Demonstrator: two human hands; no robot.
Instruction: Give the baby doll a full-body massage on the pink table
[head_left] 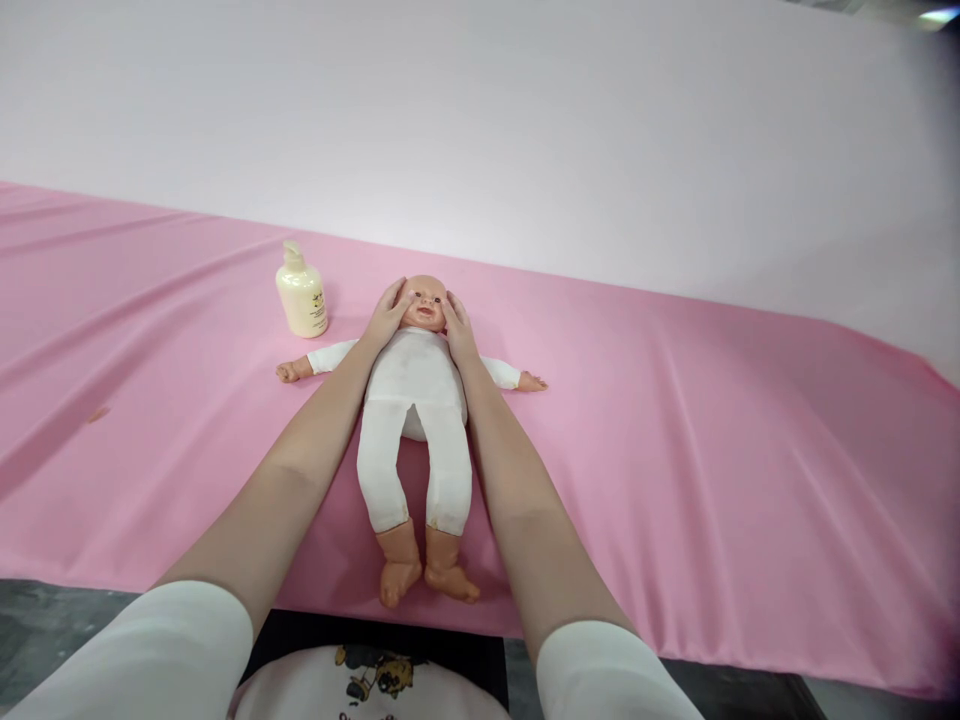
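A baby doll with a white cloth body lies on its back, its head farthest from me and its bare feet towards me. Against the left side of its head rests my left hand, fingers stretched out and the thumb on the cheek. My right hand lies along the other side of the head in the same way, its fingers extended. The doll's head is between my two palms; the undersides of my fingers are hidden. Both doll arms stick out sideways beyond my forearms.
A cream pump bottle stands upright to the left of the doll's head. Pink cloth with folds covers the table, and its front edge hangs near my body. Behind the table rises a plain white wall.
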